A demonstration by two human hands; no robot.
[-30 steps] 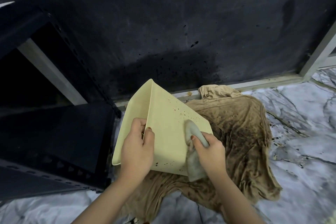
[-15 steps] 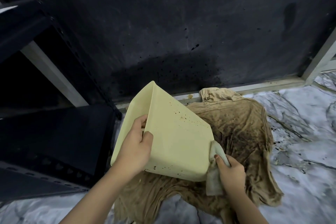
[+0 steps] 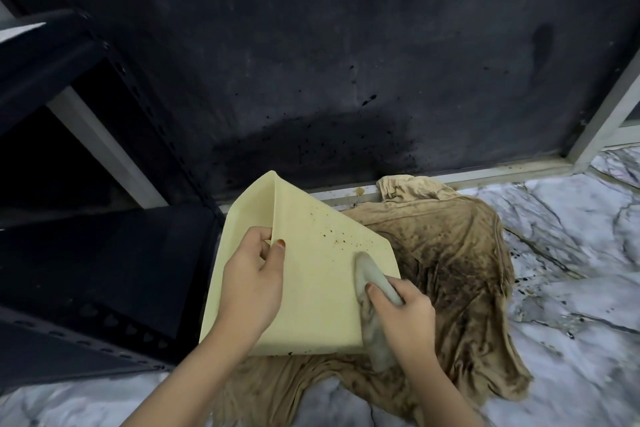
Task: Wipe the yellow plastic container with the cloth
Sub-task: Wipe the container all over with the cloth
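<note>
The yellow plastic container (image 3: 318,274) is tilted on its side above the floor, one flat outer wall facing me, with dark specks near its upper right. My left hand (image 3: 251,282) grips its left edge, thumb on the outer wall. My right hand (image 3: 403,314) holds a bunched grey cloth (image 3: 372,276) pressed against the right part of that wall, near the container's right edge. The cloth's tail hangs below the container's bottom edge.
A large stained brown cloth (image 3: 450,260) lies spread on the marble floor (image 3: 571,340) under and right of the container. A dark spattered wall (image 3: 346,62) stands behind. A black metal shelf rack (image 3: 104,270) stands at the left, a pale frame post (image 3: 609,114) at the far right.
My right hand slid the grey cloth off the container's right edge, then back up onto the flat wall. Specks on the lower wall are fewer. My left hand keeps its grip.
</note>
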